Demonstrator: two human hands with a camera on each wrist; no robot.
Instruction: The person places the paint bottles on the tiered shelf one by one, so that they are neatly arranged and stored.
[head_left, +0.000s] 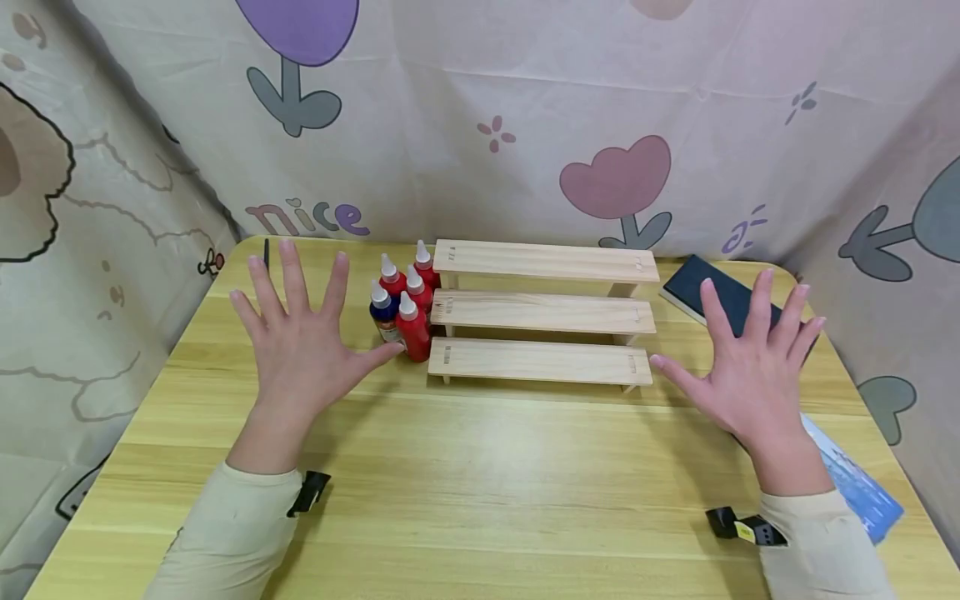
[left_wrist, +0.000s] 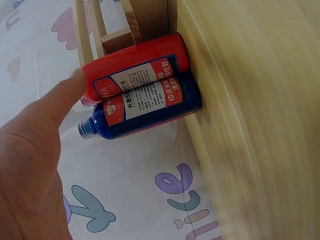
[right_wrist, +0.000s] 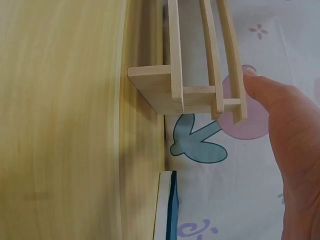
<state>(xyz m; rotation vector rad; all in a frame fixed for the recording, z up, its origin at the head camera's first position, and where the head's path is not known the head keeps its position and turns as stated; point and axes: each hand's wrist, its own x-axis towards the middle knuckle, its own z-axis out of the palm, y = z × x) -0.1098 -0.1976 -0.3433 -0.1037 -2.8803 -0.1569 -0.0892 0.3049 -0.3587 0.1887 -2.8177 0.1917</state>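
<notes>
My left hand (head_left: 300, 354) hovers over the left part of the table with its fingers spread. Its thumb points toward several red bottles (head_left: 414, 332) and a blue bottle (head_left: 384, 310), all with white nozzle tips, grouped left of a three-step wooden rack (head_left: 542, 312). In the left wrist view, labels show on the red bottle (left_wrist: 137, 67) and the blue bottle (left_wrist: 150, 107). My right hand (head_left: 756, 387), fingers also spread, hangs to the right of the rack, its thumb toward the lowest step. Nothing is held in either hand.
A dark book (head_left: 720, 287) lies behind the right hand. Partly under the right forearm is a blue printed sheet or booklet (head_left: 855, 479). A thin black stick-like item (head_left: 266, 252) lies at the back left. Patterned cloth (head_left: 480, 100) hangs around the wooden table (head_left: 495, 500).
</notes>
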